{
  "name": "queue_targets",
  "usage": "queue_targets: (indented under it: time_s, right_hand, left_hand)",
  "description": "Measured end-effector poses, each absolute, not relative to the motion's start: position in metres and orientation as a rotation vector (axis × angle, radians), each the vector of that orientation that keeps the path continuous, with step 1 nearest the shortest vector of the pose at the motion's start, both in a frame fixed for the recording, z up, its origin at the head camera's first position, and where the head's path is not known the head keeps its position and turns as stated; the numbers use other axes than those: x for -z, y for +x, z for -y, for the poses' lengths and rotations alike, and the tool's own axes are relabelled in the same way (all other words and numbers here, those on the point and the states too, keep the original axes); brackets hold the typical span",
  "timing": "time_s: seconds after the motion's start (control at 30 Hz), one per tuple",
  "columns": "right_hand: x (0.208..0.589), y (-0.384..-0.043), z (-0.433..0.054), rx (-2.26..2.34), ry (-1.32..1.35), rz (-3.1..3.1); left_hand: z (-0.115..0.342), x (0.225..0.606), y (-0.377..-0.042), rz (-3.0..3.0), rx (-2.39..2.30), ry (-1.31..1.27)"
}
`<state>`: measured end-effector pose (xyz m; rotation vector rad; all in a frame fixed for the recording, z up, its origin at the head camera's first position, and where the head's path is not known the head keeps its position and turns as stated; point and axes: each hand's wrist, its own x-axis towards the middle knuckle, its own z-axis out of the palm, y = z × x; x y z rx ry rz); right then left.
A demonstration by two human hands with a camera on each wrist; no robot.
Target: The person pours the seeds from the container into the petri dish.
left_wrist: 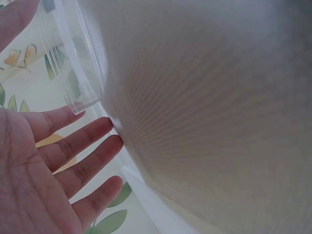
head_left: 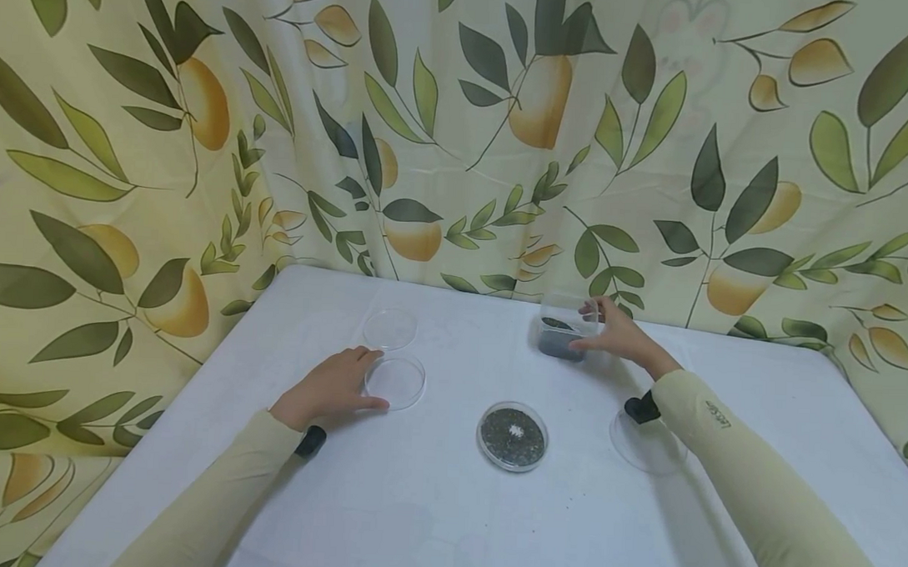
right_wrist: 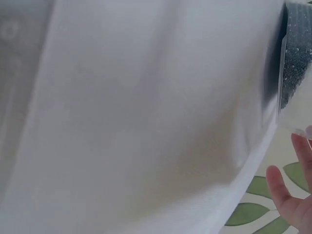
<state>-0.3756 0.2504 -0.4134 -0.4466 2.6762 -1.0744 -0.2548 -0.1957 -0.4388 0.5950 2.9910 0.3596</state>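
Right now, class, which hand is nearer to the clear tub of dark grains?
Right. The right hand grips the clear tub; the left hand is well off to the tub's left, with thumb and fingers at a clear dish.

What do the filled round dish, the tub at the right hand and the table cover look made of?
Filled dish: clear and glossy, plastic or glass; see-through rim with bright glints.
Tub: likely clear plastic, smooth; dark granules show through its wall.
Table cover: probably matte white fabric; soft folds show in the right wrist view.
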Motion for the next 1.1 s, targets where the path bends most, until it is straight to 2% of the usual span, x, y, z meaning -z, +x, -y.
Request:
queue_targets:
  time_s: [0.5, 1.1]
  right_hand:
    - [0.410, -0.382, -0.243, 1.005, -0.468, -2.729]
    - [0.409, -0.370, -0.226, 1.003, -0.549, -2.908]
  left_hand:
    - [0.194, 0.437, -0.252, -2.972, -0.374, 0.554]
    - [0.194, 0.438, -0.253, -2.975, -0.360, 0.552]
